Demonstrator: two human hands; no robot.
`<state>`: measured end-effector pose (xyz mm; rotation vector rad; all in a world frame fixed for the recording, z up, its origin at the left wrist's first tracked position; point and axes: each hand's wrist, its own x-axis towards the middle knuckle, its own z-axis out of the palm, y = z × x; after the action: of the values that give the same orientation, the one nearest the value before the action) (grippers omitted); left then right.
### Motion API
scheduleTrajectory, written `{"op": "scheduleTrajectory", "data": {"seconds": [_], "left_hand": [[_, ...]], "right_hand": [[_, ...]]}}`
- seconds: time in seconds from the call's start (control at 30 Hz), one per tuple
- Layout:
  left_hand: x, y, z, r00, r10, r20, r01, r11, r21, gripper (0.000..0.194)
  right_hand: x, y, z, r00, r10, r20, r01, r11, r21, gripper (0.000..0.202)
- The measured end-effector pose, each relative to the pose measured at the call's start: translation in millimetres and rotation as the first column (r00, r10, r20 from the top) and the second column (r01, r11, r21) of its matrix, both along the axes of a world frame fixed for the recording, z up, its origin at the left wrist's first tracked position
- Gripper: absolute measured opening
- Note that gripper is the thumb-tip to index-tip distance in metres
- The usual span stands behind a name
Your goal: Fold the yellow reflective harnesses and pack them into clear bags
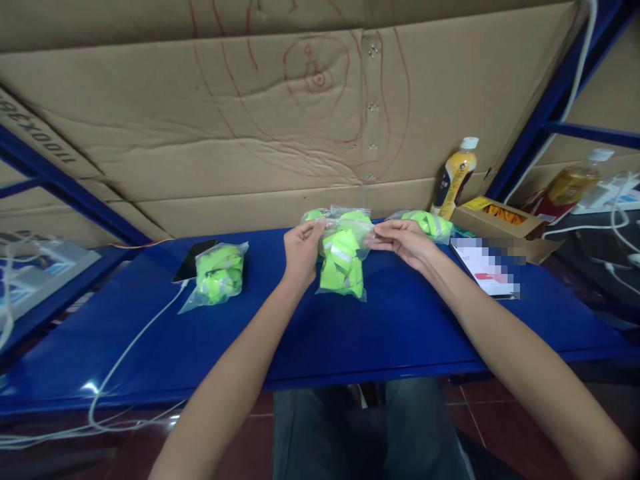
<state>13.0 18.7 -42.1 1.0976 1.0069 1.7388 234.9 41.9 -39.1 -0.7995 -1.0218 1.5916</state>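
A clear plastic bag (341, 263) with folded neon-yellow fabric and silver reflective strips inside hangs between my two hands, at the middle of the blue table. My left hand (304, 248) pinches its top edge on the left. The fingers of my right hand (403, 241) grip the same edge on the right. Just behind it, partly covered, lie more bagged neon pieces (355, 215). Another such bag (430, 224) rests beyond my right hand. Off to the left, a separate filled bag (220, 272) lies partly over a dark phone (193, 261).
A yellow-labelled bottle (455, 177) stands at the back right beside an open cardboard box (500, 217). A tablet-like device (485, 267) with a lit screen lies in front of them. A white cable (135, 350) runs over the table's left side. Cardboard (225, 120) walls the back.
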Motion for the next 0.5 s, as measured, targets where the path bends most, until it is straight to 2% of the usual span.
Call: {"op": "scheduleTrajectory", "data": {"seconds": [0.17,0.33,0.5], "left_hand": [[-3.9,0.2,4.4,0.997,0.051,-0.051,-0.051,0.999,-0.002,0.036],[-1.1,-2.4,6.8,0.997,0.073,-0.029,-0.073,0.997,0.002,0.027],[0.9,-2.5,2.1,0.998,0.058,-0.018,-0.058,0.998,-0.012,0.035]], "right_hand": [[-6.0,-3.4,0.1,0.997,-0.078,0.008,0.078,0.997,0.002,0.011],[-14.4,-5.8,-2.8,0.992,-0.128,0.02,0.128,0.992,0.01,0.011],[-14.8,-5.2,-8.4,0.993,-0.117,0.018,0.115,0.991,0.069,0.025]]}}
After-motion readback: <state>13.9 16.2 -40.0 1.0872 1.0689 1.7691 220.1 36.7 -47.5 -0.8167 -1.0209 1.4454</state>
